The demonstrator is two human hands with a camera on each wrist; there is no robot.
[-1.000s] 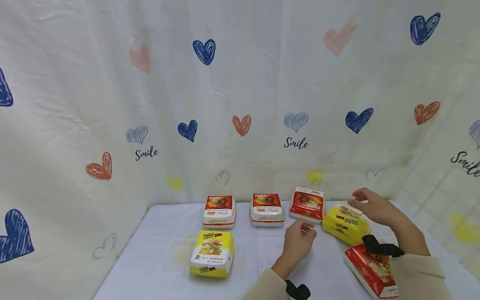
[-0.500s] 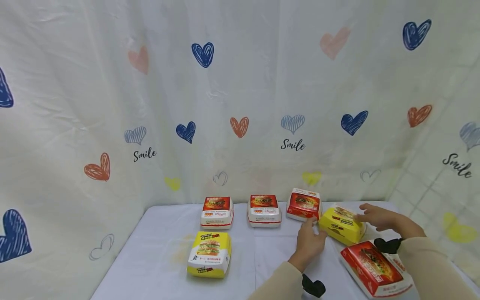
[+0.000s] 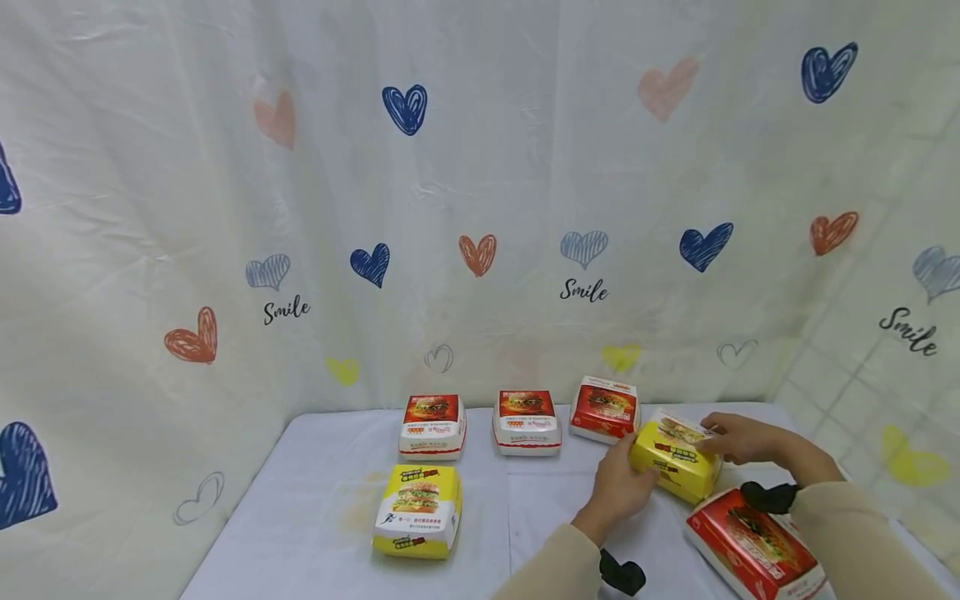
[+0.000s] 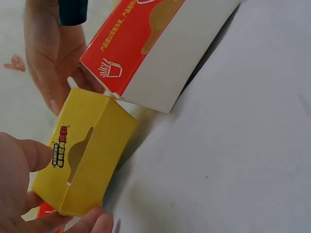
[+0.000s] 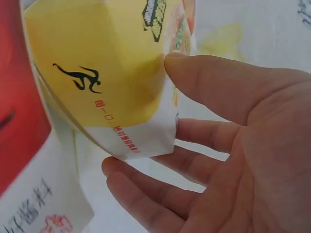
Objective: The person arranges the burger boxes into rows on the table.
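Observation:
A yellow and white cardboard burger box (image 3: 678, 462) is held between both hands at the right of the table, tilted. My left hand (image 3: 618, 483) grips its left end, the thumb on the yellow side and the fingers reaching round and under, as the left wrist view shows. At the opposite end my right hand (image 3: 750, 437) holds it, thumb on top, fingers spread below the white lower edge in the right wrist view. Close in front lies a red and white burger box (image 3: 750, 533), partly covered by the right sleeve. Another red burger box (image 3: 606, 408) sits just behind the left hand.
Two red and white burger boxes (image 3: 433, 427) (image 3: 527, 422) stand along the table's back edge. A second yellow burger box (image 3: 418, 510) lies front left on the white tablecloth (image 3: 315, 517). A curtain (image 3: 480, 183) with printed hearts hangs behind.
Both hands have come in to the yellow burger box from either side and taken hold of it. It has shifted slightly left and towards the front, tilting.

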